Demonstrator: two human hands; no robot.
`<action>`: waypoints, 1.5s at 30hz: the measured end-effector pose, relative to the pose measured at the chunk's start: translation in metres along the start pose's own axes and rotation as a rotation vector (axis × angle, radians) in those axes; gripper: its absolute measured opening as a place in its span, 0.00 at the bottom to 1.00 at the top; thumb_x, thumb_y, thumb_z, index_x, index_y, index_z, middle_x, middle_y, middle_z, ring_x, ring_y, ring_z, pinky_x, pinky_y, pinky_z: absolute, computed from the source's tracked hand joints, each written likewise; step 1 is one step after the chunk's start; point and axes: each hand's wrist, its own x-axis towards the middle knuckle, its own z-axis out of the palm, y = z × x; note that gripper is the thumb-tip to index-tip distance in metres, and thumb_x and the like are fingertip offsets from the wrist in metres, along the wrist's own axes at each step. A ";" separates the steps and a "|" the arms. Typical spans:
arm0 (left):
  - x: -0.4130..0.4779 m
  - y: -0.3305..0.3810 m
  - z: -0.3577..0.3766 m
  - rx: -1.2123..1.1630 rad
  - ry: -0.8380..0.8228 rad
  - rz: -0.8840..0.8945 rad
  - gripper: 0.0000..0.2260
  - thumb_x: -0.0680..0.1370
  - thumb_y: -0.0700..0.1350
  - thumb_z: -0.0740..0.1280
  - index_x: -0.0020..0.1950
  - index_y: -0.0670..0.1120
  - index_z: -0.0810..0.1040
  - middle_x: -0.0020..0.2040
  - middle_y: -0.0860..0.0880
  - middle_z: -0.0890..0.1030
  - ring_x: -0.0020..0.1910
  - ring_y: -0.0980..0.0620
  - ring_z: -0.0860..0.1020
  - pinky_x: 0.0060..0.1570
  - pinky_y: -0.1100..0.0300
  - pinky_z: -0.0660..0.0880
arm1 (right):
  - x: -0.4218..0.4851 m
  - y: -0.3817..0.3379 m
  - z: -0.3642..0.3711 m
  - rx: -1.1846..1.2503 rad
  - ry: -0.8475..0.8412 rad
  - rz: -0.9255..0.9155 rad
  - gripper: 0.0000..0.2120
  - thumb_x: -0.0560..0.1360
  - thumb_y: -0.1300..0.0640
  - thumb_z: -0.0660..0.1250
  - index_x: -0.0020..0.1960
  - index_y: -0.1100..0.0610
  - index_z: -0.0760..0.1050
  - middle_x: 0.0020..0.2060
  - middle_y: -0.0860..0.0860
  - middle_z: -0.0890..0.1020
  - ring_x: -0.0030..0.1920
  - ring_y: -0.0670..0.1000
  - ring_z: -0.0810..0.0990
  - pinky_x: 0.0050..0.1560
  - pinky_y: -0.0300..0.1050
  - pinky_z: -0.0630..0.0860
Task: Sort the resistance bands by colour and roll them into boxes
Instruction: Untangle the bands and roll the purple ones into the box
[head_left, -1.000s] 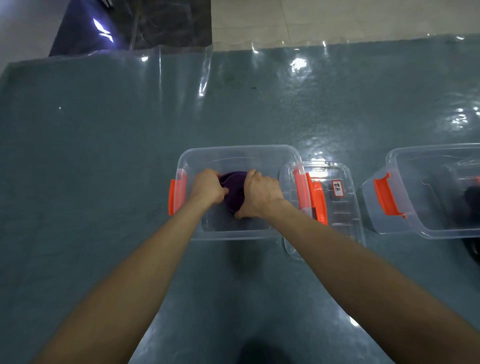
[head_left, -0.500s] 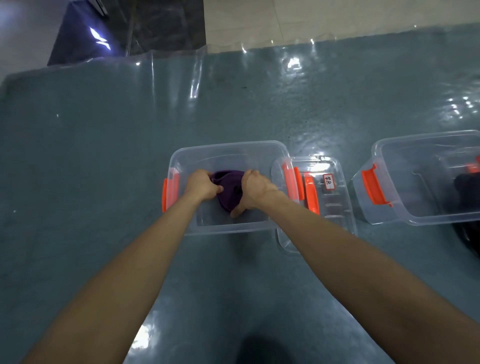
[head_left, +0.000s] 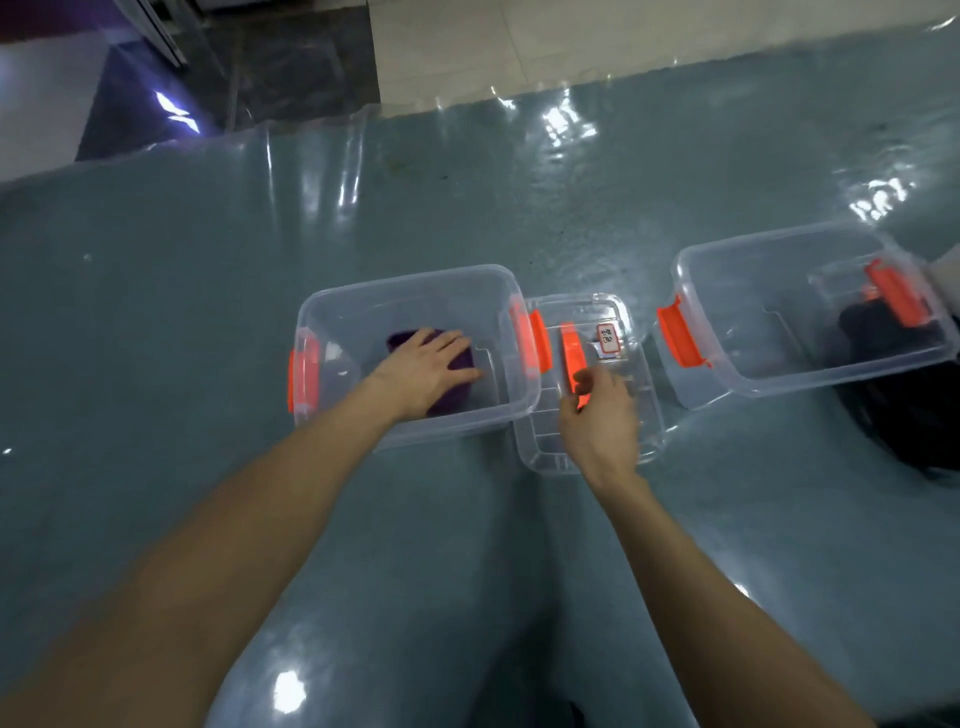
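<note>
teal filmed table (head_left: 208, 312), tile floor (head_left: 571, 47) | left fingers (head_left: 448, 343) flat on purple band (head_left: 403, 339) | right fingers (head_left: 586, 382) loose over lid (head_left: 618, 316)

The left hand (head_left: 426, 374) lies flat, fingers straight; the right hand (head_left: 597, 415) hovers loosely curled.

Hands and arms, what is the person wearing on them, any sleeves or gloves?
Nothing shows: the left hand and right hand are bare, without gloves or a watch, and both forearms are unsleeved as far as the frame reaches.
</note>
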 end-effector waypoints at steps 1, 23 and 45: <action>0.004 0.001 0.001 0.073 -0.019 0.024 0.34 0.82 0.50 0.70 0.86 0.60 0.61 0.89 0.42 0.53 0.87 0.41 0.53 0.85 0.40 0.50 | 0.001 0.006 0.004 -0.052 -0.027 0.008 0.13 0.80 0.61 0.67 0.65 0.59 0.77 0.61 0.56 0.80 0.56 0.62 0.82 0.54 0.52 0.74; -0.019 0.014 -0.046 -0.761 0.261 -0.281 0.17 0.83 0.54 0.71 0.71 0.50 0.81 0.68 0.49 0.82 0.69 0.45 0.79 0.71 0.47 0.74 | 0.026 0.048 0.006 -0.299 -0.152 0.190 0.20 0.71 0.46 0.76 0.48 0.64 0.85 0.45 0.61 0.86 0.49 0.63 0.87 0.50 0.53 0.84; -0.046 0.218 -0.087 -1.626 0.328 -0.372 0.22 0.85 0.50 0.71 0.78 0.47 0.74 0.68 0.38 0.82 0.59 0.35 0.85 0.62 0.34 0.82 | -0.160 0.153 -0.122 -0.202 0.081 -0.160 0.16 0.64 0.49 0.79 0.46 0.54 0.79 0.44 0.49 0.80 0.43 0.56 0.82 0.45 0.52 0.79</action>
